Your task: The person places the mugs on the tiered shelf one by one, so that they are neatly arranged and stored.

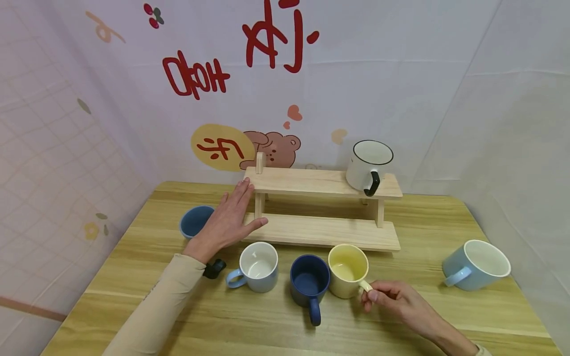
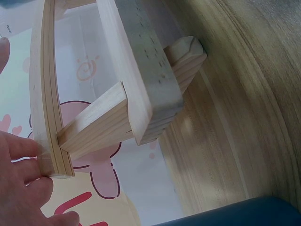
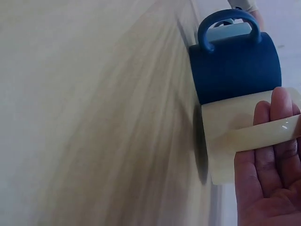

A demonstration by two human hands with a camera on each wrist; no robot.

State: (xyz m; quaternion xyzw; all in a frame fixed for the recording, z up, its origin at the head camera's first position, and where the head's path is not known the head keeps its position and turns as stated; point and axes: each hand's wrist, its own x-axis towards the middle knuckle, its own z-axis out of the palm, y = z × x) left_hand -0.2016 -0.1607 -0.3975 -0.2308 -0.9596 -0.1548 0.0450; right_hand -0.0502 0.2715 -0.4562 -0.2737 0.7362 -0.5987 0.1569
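My right hand (image 1: 396,301) grips the handle of a yellow mug (image 1: 349,272); in the right wrist view, fingers (image 3: 281,101) pass through the handle loop. Against that mug stands a dark blue mug (image 1: 309,282), its handle toward me. My left hand (image 1: 229,217) rests at the left end of a two-tier wooden shelf (image 1: 303,181). Its fingers are extended and the thumb spread out, with fingertips touching the upper board's end in the left wrist view. A light blue mug with a white inside (image 1: 259,267) stands to the right of my left wrist.
A white enamel mug (image 1: 369,165) with black rim and handle stands on the upper board's right. Another light blue mug (image 1: 476,264) is at the table's right. A blue cup (image 1: 196,221) sits partly behind my left hand. A printed cloth (image 1: 378,74) hangs behind the table.
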